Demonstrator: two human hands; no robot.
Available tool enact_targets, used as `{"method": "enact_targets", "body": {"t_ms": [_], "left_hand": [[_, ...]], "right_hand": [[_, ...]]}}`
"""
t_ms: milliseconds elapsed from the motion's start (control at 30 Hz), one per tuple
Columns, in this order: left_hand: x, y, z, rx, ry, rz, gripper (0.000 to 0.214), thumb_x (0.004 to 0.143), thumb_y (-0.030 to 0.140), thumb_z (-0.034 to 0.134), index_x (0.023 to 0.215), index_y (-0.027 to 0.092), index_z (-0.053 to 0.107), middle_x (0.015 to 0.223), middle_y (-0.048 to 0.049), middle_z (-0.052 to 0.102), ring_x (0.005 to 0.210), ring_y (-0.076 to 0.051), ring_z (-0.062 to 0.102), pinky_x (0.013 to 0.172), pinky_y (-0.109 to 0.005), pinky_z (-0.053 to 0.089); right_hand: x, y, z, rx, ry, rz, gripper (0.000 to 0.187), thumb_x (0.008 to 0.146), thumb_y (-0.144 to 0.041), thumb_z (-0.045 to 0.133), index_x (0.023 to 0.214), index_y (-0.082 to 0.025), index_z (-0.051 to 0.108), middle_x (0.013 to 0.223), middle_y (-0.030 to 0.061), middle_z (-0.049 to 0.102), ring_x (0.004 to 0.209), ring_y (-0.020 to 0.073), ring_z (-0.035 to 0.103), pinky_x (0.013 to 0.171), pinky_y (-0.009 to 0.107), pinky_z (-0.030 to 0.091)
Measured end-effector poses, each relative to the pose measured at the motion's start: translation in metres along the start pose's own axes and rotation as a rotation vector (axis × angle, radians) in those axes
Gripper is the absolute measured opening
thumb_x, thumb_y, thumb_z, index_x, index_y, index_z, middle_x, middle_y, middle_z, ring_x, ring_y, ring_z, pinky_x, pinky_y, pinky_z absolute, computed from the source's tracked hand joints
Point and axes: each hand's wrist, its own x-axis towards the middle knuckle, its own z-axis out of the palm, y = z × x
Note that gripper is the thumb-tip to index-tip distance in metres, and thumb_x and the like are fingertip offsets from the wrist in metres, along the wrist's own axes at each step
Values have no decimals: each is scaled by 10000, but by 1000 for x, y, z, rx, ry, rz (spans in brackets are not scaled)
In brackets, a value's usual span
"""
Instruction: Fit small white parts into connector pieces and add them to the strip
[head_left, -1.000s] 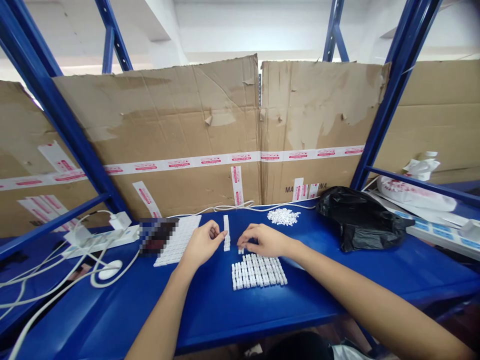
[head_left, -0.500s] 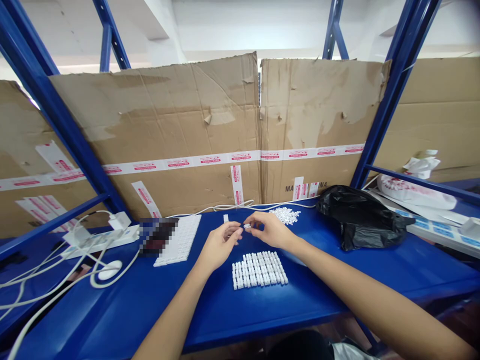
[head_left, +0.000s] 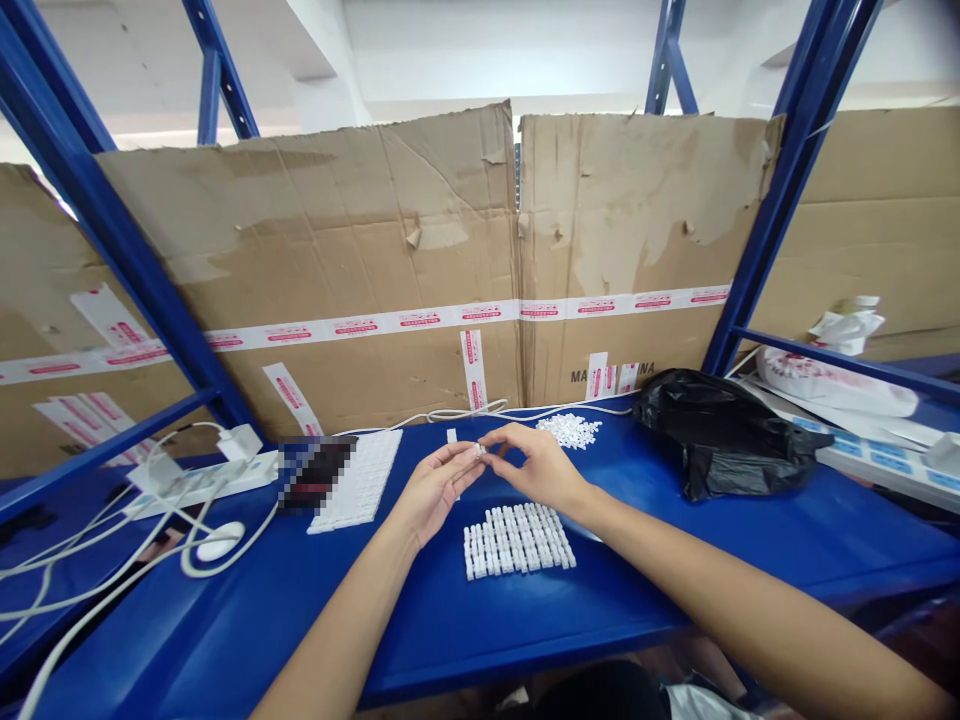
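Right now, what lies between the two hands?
A tiny white piece at the fingertips of the left hand and right hand, in the head view.

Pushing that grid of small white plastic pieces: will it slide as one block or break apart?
Probably apart: the grid of white plastic pieces looks like separate rows with ragged ends. They look light, so they may skid on the glossy blue shelf.

You work over a glossy blue painted-steel shelf top. On it, the small white plastic piece in your fingers and the rows of white plastic blocks look smooth. Behind it, the corrugated cardboard is matt and rough, its packing tape glossy; at its right, the black plastic bag shines, thin and creased.
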Motion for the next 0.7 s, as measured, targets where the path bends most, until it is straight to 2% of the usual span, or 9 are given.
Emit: {"method": "enact_targets", "body": {"t_ms": [133, 333, 467, 600, 700], "left_hand": [[1, 0, 0, -23, 22, 3, 212, 766, 207, 876, 945, 157, 776, 1023, -67, 800, 1042, -193, 746, 1104, -353, 532], [0, 0, 2, -33, 49, 9, 261, 690, 148, 911, 913, 143, 774, 988, -68, 804, 1029, -212, 753, 1107, -378, 534], [1, -1, 3, -33, 39, -12, 230, 739, 195, 886, 926, 131, 769, 997, -95, 806, 1007, -224, 761, 1083, -385, 551], [3, -1, 3, -63, 23, -37, 174, 773, 173, 853, 919, 132, 766, 1001, -87, 804, 985, -195, 759, 1051, -326, 560], [3, -1, 1, -114, 34, -79, 141, 770, 114, 837, 887, 138, 761, 939, -66, 801, 884, -148, 757, 944, -253, 588]], "right_hand": [[-1, -3, 0, -25, 40, 8, 187, 963, -261, 655, 1138, -226, 712, 1078, 46, 777, 876, 167, 742, 838, 328, 599], [-2, -4, 2, -33, 44, 35, 131, 979, -247, 609, 1044, -219, 719, 982, 27, 784, 858, 159, 736, 799, 296, 590], [-2, -2, 4, -156, 40, -14, 134, 978, -205, 572, 1018, -211, 700, 947, 36, 769, 841, 162, 709, 780, 301, 561], [-4, 0, 7, -291, 20, -91, 131, 969, -177, 552, 981, -201, 680, 899, 51, 745, 815, 169, 671, 742, 296, 522], [-2, 2, 8, -361, -6, -102, 125, 956, -150, 551, 946, -205, 663, 880, 50, 734, 805, 167, 652, 734, 285, 498]]}}
